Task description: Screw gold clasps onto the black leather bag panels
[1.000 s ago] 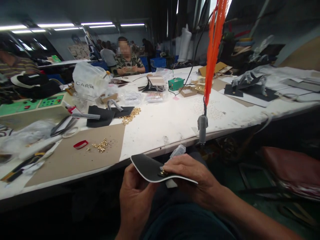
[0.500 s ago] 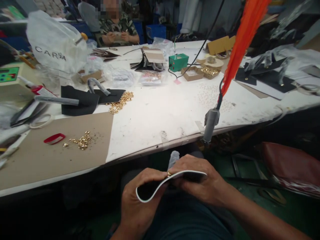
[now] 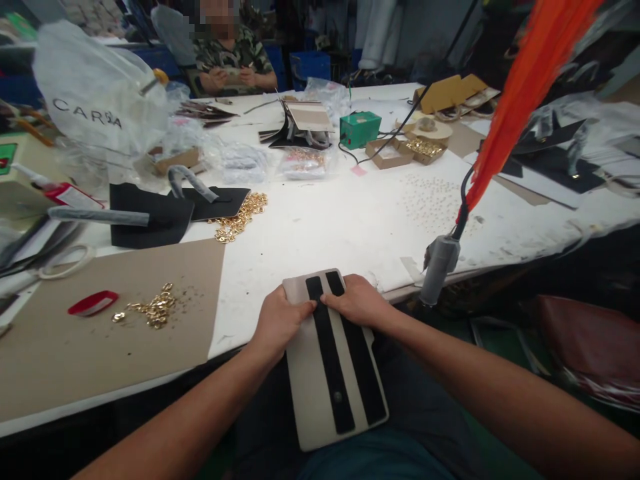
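White and wide, the bench (image 3: 300, 227) runs across a busy work room. Close by, a pale board (image 3: 306, 380) is over the person's lap, at the front of the bench, tilted with one end near the body. I can't tell if its far end touches the bench. It looks thin and light, a bit stiff but able to bend. Its smooth face might slip a little, though it doesn't look easy to break. Its long sides seem good to hold, with thumbs on top and a hand on each side. Two black strips (image 3: 327, 353) go down it, and one has a small round stud (image 3: 338, 397) that is best not to scrape.

The left hand (image 3: 277, 320) and right hand (image 3: 363, 303) hold the far part of the board. Their fingers are clamped on it, thumbs on top, tips pointing at each other, almost meeting by the strip. The other fingers are mostly hidden. Both arms reach up and in from the low corners, like a big tent.

Past the hands, gold rings (image 3: 159, 308) sit on a brown sheet (image 3: 185, 340), next to a red tray (image 3: 93, 304). A grey tool (image 3: 440, 267) hangs at the right. Farther off is a green box (image 3: 360, 129), then another person (image 3: 235, 63).
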The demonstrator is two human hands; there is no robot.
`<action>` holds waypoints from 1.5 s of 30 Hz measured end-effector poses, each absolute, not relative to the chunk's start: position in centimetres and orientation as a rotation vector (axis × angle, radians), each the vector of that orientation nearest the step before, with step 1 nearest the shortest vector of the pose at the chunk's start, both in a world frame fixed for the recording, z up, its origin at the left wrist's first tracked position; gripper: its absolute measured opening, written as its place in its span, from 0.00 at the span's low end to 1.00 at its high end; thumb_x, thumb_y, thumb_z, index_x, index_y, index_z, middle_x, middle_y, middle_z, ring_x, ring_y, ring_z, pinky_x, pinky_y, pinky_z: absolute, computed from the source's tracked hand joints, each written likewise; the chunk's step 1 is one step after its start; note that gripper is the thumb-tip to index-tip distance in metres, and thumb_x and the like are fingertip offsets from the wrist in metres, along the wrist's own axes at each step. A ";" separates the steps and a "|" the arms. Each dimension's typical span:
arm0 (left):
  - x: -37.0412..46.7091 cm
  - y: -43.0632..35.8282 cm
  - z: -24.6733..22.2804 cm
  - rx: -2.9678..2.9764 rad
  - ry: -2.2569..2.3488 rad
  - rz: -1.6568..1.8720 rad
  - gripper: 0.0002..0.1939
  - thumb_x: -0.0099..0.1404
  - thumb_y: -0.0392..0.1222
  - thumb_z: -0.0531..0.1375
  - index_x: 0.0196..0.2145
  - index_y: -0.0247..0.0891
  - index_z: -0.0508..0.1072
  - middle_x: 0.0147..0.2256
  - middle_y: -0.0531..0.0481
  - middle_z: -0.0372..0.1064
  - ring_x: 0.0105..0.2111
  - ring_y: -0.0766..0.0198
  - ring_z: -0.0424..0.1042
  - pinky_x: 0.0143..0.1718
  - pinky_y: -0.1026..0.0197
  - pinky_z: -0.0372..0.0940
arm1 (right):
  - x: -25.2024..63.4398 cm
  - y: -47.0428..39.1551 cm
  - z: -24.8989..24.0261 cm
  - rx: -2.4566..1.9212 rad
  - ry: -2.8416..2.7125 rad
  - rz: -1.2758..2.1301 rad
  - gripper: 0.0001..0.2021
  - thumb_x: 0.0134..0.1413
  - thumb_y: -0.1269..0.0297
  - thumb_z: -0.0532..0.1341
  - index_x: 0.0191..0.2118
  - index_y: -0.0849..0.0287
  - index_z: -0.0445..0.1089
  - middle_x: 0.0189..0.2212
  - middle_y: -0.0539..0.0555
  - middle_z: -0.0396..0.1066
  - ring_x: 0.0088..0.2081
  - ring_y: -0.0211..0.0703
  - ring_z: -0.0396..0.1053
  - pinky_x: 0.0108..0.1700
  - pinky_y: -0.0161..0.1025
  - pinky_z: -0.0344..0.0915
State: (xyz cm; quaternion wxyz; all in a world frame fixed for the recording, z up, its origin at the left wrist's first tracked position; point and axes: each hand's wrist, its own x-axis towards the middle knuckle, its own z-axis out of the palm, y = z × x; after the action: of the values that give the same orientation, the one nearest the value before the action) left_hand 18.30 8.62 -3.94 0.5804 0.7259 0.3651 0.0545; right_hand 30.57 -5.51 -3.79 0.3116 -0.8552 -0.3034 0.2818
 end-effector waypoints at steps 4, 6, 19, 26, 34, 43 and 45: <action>19.2 9.4 -3.9 1.900 0.792 0.056 0.16 0.56 0.43 0.67 0.43 0.37 0.76 0.38 0.44 0.81 0.37 0.50 0.80 0.36 0.53 0.74 | 31.2 -4.6 -4.0 -2.413 -0.807 0.756 0.17 0.60 0.53 0.65 0.40 0.65 0.79 0.39 0.66 0.80 0.41 0.57 0.78 0.39 0.42 0.69; 19.1 9.7 -3.8 2.088 0.757 0.100 0.25 0.57 0.45 0.66 0.52 0.36 0.73 0.47 0.40 0.80 0.46 0.45 0.79 0.46 0.47 0.74 | 31.2 -4.6 -3.5 -2.420 -0.819 0.774 0.18 0.59 0.53 0.64 0.43 0.66 0.80 0.41 0.67 0.80 0.44 0.58 0.78 0.40 0.42 0.70; 19.7 12.0 -9.2 2.550 0.230 0.521 0.25 0.61 0.66 0.63 0.44 0.47 0.83 0.52 0.45 0.80 0.54 0.41 0.76 0.61 0.38 0.67 | 31.6 -6.2 -2.5 -2.316 -0.875 0.635 0.26 0.54 0.47 0.67 0.53 0.59 0.77 0.48 0.63 0.80 0.49 0.63 0.78 0.46 0.49 0.74; 20.3 12.0 -8.6 2.528 0.346 0.456 0.23 0.56 0.66 0.65 0.41 0.50 0.84 0.50 0.47 0.81 0.54 0.38 0.74 0.61 0.34 0.65 | 31.8 -20.2 -3.6 -2.069 -0.468 0.203 0.10 0.62 0.60 0.62 0.34 0.59 0.78 0.27 0.49 0.78 0.29 0.40 0.76 0.33 0.32 0.67; 20.5 12.2 -9.3 2.523 0.362 0.471 0.26 0.55 0.71 0.63 0.41 0.51 0.83 0.51 0.47 0.81 0.54 0.38 0.75 0.61 0.33 0.64 | 47.9 -28.2 -4.6 -2.449 -0.189 -0.074 0.11 0.62 0.64 0.63 0.46 0.60 0.80 0.34 0.52 0.80 0.34 0.41 0.76 0.42 0.35 0.68; 20.1 12.7 -10.1 2.532 0.345 0.472 0.28 0.55 0.74 0.64 0.42 0.53 0.83 0.51 0.49 0.81 0.53 0.39 0.75 0.60 0.36 0.66 | 54.8 -27.1 -6.2 -2.748 -0.302 0.033 0.09 0.60 0.63 0.66 0.42 0.59 0.83 0.40 0.54 0.81 0.41 0.42 0.74 0.42 0.33 0.63; 20.2 12.7 -10.1 2.524 0.335 0.477 0.27 0.55 0.73 0.64 0.42 0.52 0.83 0.50 0.49 0.81 0.53 0.39 0.75 0.59 0.37 0.67 | 55.1 -27.0 -6.0 -2.798 -0.333 0.056 0.09 0.60 0.63 0.66 0.42 0.57 0.83 0.41 0.54 0.82 0.42 0.42 0.74 0.41 0.33 0.62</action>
State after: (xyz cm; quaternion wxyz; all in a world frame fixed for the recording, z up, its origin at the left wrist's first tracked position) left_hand 20.21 12.73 -10.13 0.2722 0.9376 0.1244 0.1772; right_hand 55.13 -27.03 -6.01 0.1609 -0.9799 -0.1166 0.0196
